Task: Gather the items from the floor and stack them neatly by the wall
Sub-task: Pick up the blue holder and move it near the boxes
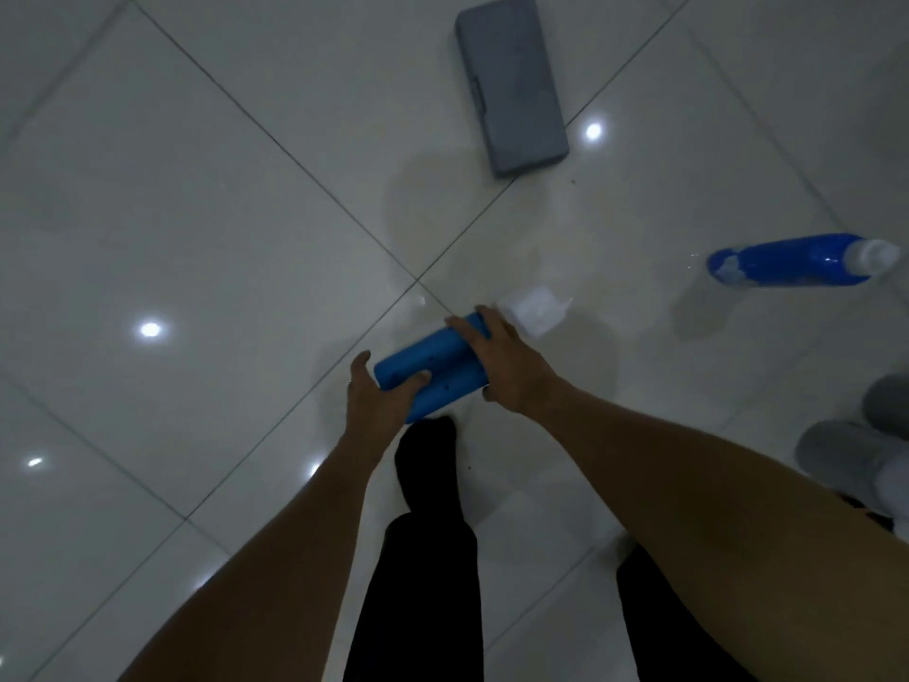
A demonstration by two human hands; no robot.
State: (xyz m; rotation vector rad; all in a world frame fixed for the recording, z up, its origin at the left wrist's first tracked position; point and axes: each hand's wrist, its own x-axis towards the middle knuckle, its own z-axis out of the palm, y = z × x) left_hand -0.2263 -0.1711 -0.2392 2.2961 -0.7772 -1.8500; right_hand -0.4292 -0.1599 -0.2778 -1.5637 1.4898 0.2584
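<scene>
A person bends over a glossy tiled floor (196,214), both bare hands closed on a blue two-tube item (428,369) that lies low over the tiles, just ahead of a black-socked foot (425,455). The left hand (378,401) grips the near end, thumb curled over the top and fingers wrapped under; the right hand (501,361) clamps the far half from above, fingers bent over the upper tube. Whether the item is resting on the floor or just lifted cannot be told.

A small white object (536,310) sits just beyond the right hand's fingertips. Far in the scene lies a flat grey case (511,86), and well to the right a blue bottle (797,260) lies on its side, clear cap toward the right edge. Grey cylinders (846,455) show at the near right edge; no wall is in view.

Judged from here, the step in hand is securing the blue item for carrying. Done well, it would mean keeping both tubes pinched together so neither rolls free, lifting level, and minding the slick tiles underfoot. Passing the load to one hand may free the other for the white object close by. Most of the gathering appears still to come, with the case and bottle untouched
</scene>
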